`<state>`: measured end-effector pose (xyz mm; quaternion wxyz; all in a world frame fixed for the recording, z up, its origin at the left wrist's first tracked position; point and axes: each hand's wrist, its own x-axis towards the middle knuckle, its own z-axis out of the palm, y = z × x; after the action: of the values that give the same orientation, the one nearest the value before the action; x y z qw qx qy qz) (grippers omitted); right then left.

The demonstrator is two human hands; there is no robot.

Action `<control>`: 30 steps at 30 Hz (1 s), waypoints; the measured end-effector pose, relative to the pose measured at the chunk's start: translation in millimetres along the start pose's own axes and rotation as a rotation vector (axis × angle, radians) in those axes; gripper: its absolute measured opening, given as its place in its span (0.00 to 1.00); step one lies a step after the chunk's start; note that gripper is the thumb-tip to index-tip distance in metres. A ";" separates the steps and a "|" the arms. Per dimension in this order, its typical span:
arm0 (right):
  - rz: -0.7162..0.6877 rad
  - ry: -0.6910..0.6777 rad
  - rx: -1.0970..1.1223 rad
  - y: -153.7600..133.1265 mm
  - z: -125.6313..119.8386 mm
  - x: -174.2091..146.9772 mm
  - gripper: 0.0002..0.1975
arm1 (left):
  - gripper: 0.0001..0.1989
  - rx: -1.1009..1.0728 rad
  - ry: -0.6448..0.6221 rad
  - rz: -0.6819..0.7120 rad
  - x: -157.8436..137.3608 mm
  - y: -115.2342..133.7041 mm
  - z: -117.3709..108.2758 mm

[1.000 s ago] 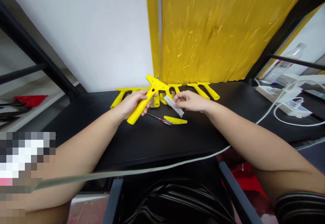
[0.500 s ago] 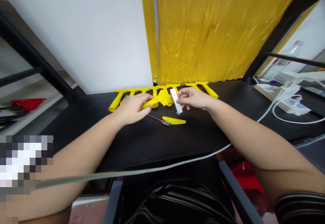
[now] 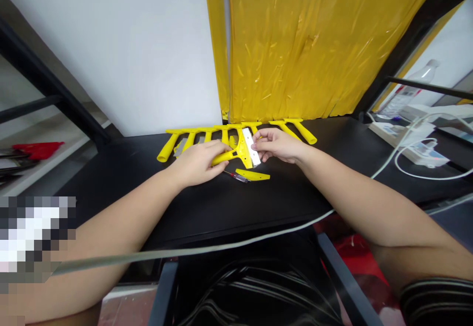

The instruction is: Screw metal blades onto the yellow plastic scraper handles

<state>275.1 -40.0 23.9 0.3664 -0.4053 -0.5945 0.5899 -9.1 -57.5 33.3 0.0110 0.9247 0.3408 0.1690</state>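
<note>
My left hand [image 3: 201, 162] is closed round the handle of a yellow scraper [image 3: 242, 152], its wide head pointing right. Between the fingers and thumb of my right hand [image 3: 276, 145] is a flat silver metal blade [image 3: 252, 148] with small holes. The blade lies along the front edge of the scraper's head, seemingly touching it. Just below them on the black table are a loose yellow cover plate [image 3: 253, 175] and a screwdriver [image 3: 238, 176], whose shaft is partly hidden by my left hand.
Several more yellow scraper handles [image 3: 168, 146] stand in a row along the table's back edge, two of them [image 3: 305, 133] farther right. A white cable [image 3: 236, 247] crosses in front of me. Power strips [image 3: 417, 148] and a plastic bottle [image 3: 410, 89] are at the right.
My left hand has turned the scraper and shifted it right, so its head now meets the blade. The blade in my right hand has moved slightly left.
</note>
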 end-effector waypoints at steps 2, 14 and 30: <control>0.006 0.001 0.011 0.5 0.3 0.1 0.11 | 0.19 0.026 0.004 0.011 -0.3 1.2 0.3; -0.026 0.009 -0.158 2.7 13.1 -0.8 0.07 | 0.22 0.150 -0.013 0.010 -1.6 10.6 1.0; -0.076 -0.036 -0.282 2.9 15.9 -2.3 0.07 | 0.27 0.329 -0.030 0.128 -2.0 15.1 4.3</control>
<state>261.6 -48.6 20.6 0.3173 -0.4193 -0.6929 0.4934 0.3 -69.9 30.7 -0.1463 0.9363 0.3040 0.0973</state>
